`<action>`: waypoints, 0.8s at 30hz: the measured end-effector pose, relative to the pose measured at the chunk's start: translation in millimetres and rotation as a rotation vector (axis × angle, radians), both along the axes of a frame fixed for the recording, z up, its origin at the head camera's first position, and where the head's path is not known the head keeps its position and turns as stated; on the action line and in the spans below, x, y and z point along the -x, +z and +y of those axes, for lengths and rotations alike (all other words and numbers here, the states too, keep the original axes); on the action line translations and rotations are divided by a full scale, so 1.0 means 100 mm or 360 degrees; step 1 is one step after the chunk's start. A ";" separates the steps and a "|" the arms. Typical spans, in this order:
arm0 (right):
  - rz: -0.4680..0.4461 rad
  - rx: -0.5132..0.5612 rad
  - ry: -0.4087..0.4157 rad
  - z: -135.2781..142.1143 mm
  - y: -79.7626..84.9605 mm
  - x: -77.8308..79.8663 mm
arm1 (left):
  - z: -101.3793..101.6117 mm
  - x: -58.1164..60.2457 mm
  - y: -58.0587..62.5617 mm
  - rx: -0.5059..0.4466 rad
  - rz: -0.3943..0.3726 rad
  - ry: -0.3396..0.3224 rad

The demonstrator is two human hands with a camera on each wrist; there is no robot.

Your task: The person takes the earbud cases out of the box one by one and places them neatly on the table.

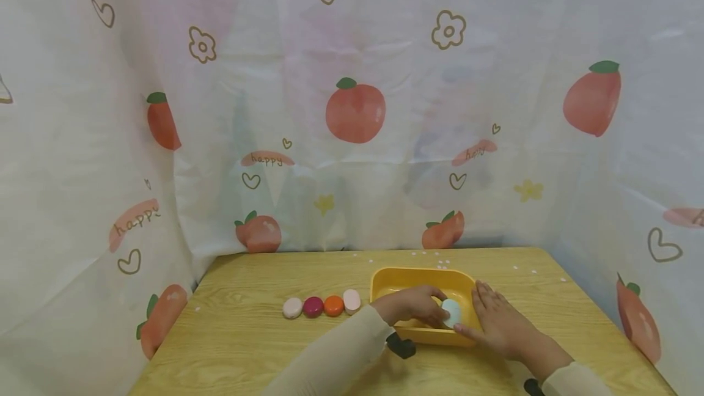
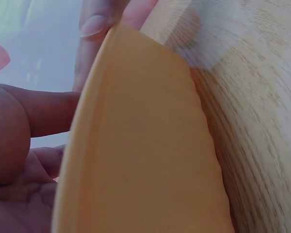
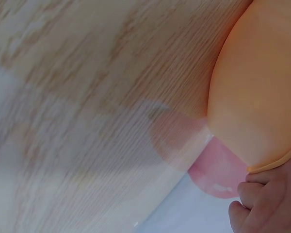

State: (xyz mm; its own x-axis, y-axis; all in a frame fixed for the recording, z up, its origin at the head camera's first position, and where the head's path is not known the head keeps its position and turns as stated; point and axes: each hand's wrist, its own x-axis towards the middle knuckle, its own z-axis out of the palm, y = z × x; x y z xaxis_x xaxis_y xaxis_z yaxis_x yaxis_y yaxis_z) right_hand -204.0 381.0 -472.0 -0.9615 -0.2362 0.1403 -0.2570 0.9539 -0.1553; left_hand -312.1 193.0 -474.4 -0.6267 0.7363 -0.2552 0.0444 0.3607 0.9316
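Note:
A yellow plastic tray (image 1: 423,271) stands on the wooden table. Inside it, my left hand (image 1: 419,305) pinches a smooth, pale blue rounded piece (image 1: 451,313) near the right end. My right hand (image 1: 505,327) rests on the tray's right rim with its fingers straight, the thumb close to the blue piece. In the left wrist view the tray's outer wall (image 2: 145,131) covers part of my left hand (image 2: 19,131), and the piece is hidden. The right wrist view has the tray's side (image 3: 262,82) with curled-looking fingertips (image 3: 252,194) at its rim.
Left of the tray, a row holds a pale pink round piece (image 1: 293,307), a magenta one (image 1: 313,307), an orange one (image 1: 333,306) and a pale pink oval one (image 1: 352,301). Small white specks dot the table (image 1: 247,347). A fruit-printed curtain (image 1: 352,200) surrounds its back and sides.

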 end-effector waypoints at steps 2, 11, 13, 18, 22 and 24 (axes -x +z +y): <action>-0.0009 0.0003 -0.0004 0.00 -0.01 0.00 | -0.03 0.00 0.02 -0.0017 -0.0005 0.0008; -0.0072 0.0001 -0.0022 0.01 -0.01 0.02 | -0.16 0.03 0.03 -0.0097 -0.0024 0.0068; -0.0075 0.0005 -0.0019 0.00 0.00 0.02 | -0.20 0.04 0.03 -0.0105 -0.0018 0.0075; -0.0070 0.0016 -0.0016 -0.01 0.02 0.00 | -0.30 0.06 0.05 -0.0095 0.0028 0.0094; -0.0047 0.0010 -0.0013 -0.02 0.02 0.00 | -0.37 0.09 0.06 -0.0103 0.0016 0.0104; -0.0030 0.0004 -0.0012 -0.02 0.02 0.00 | -0.40 0.10 0.06 -0.0125 -0.0001 0.0113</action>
State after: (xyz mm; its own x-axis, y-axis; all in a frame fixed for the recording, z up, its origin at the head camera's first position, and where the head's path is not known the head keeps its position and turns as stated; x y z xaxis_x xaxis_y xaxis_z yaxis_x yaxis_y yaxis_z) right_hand -204.1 379.5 -470.5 -0.9658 -0.2286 0.1223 -0.2467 0.9554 -0.1623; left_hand -321.8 153.2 -468.0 -0.6778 0.7078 -0.1989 0.0209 0.2890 0.9571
